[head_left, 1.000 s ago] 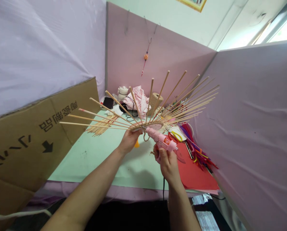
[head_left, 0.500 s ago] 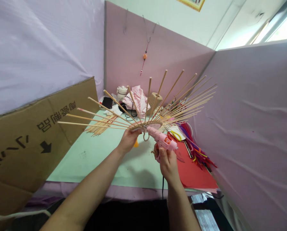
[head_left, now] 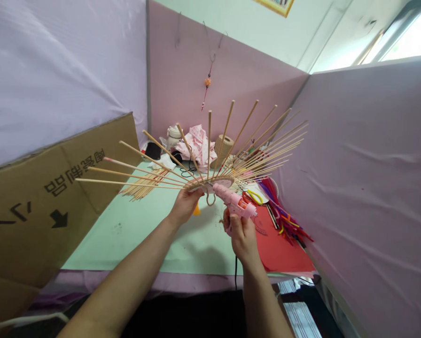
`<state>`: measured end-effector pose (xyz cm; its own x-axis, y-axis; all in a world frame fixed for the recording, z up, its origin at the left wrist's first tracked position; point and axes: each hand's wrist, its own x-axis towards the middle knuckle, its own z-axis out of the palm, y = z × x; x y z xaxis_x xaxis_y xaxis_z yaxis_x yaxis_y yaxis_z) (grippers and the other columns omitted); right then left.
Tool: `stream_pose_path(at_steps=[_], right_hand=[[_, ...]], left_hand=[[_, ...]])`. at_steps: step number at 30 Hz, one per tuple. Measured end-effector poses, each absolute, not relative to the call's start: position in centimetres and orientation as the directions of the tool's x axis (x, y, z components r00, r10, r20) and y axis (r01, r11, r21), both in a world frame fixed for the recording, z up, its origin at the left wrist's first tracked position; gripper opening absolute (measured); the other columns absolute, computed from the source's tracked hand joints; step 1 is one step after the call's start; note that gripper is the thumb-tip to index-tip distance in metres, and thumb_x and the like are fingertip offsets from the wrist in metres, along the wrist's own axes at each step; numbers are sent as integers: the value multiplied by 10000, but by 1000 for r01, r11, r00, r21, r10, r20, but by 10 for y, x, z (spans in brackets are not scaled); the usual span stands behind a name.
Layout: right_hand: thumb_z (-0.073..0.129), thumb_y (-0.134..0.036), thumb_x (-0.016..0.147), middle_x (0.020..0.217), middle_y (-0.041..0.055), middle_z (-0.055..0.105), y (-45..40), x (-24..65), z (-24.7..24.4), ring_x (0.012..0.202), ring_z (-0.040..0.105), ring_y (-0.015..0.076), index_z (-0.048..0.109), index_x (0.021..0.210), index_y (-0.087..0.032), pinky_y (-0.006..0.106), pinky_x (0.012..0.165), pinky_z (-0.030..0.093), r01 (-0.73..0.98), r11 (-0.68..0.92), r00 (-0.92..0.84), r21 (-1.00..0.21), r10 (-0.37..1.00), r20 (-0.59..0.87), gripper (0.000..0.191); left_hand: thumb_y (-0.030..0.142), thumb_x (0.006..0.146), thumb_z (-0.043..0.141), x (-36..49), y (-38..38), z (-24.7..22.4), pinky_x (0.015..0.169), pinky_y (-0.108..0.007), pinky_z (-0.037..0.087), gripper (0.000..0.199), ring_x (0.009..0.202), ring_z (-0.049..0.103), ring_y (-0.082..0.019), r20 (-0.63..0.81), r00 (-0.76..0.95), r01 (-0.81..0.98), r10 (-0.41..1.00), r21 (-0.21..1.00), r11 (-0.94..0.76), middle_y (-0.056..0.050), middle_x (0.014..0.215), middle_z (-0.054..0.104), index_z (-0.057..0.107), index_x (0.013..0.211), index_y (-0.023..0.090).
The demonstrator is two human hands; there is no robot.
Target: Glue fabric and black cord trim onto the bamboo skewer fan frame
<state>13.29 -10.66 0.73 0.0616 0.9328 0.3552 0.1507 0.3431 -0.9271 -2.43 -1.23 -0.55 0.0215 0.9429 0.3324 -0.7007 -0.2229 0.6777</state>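
Above the table, my left hand (head_left: 185, 205) grips the near left edge of a round disc (head_left: 224, 184) rimmed with twine. Thin wooden sticks (head_left: 226, 136) fan outward from that disc, and a small loop of twine (head_left: 211, 201) hangs at its near edge. My right hand (head_left: 244, 234) is closed round the handle of a pink hot glue gun (head_left: 237, 202). The gun's nozzle points up and left at the disc's underside; whether it touches cannot be made out. A bit of something orange (head_left: 197, 209) shows beside my left fingers.
Loose sticks (head_left: 145, 184) lie at the left on the green table top (head_left: 133, 239). Behind stand a twine spool (head_left: 224, 146), pink cloth (head_left: 198, 145) and a white jar (head_left: 173, 136). Red paper (head_left: 284, 253), scissors (head_left: 254, 197) and pipe cleaners (head_left: 279, 206) lie right. Cardboard (head_left: 66, 188) stands left.
The whole view has shifted slightly, so everything sits a little further left. Both hands keep their hold, and the glue gun stays at the disc's near edge.
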Motion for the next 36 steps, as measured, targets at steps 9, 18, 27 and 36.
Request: stream_pose_path(at_steps=[9,18,27,36], right_hand=[[508,-587,870,677,6,539,-106,134,7,605,493,128,582,839,-177,243,560,447,159,340,95,-927,929,357,417],[498,-550,883,652,-3,524,-106,135,5,587,476,123,568,782,-179,244,551,423,176,342,111,-923,925,364,391],[487,-580,876,617,-15,500,-107,132,14,547,448,111,555,758,-180,245,524,402,158,363,146,-918,911,386,423],[461,-591,883,600,-13,496,-106,133,14,553,454,116,544,712,-182,251,545,409,203,349,150,-915,912,381,451]], left_hand=[[325,650,826,-24,-13,-5,850,-318,472,374,944,643,-185,336,26,-685,941,691,-228,-44,1002,730,732,996,219],[323,629,840,-24,-14,-3,828,-303,465,372,922,643,-176,318,24,-694,948,688,-213,-39,974,734,735,969,213],[334,639,834,-24,-16,-1,846,-304,461,361,944,641,-175,316,32,-675,948,706,-213,-33,994,736,737,968,223],[342,658,821,-24,-17,0,850,-316,460,347,943,638,-187,328,38,-672,944,707,-219,-48,998,729,730,966,212]])
